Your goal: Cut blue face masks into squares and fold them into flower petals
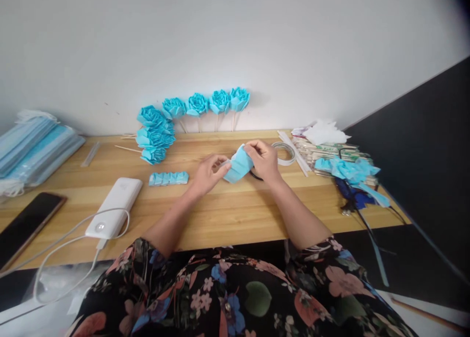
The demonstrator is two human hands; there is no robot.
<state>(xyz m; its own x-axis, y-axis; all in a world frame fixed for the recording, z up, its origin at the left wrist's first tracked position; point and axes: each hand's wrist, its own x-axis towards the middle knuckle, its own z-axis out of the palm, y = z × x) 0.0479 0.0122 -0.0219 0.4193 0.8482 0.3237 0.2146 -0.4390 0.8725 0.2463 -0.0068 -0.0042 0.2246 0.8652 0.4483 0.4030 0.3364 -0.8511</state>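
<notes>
A light blue piece of thin material (239, 165) is held up between my two hands over the middle of the wooden table. My left hand (212, 173) pinches its left edge between thumb and fingers. The upper right corner is gripped by my right hand (262, 160). Just behind my right hand lies a roll of tape (285, 153), and part of a black loop shows below that hand. To the left, a folded, ruffled blue strip (169, 178) lies flat on the table.
Several blue flowers on sticks (197, 104) lean on the wall; more (152, 136) lie left. Masks (36, 146), a phone (29, 224) and a white power bank with cable (115, 207) occupy the left. Stacked strips (312, 153), blue scraps (347, 169) and black-handled tools are right.
</notes>
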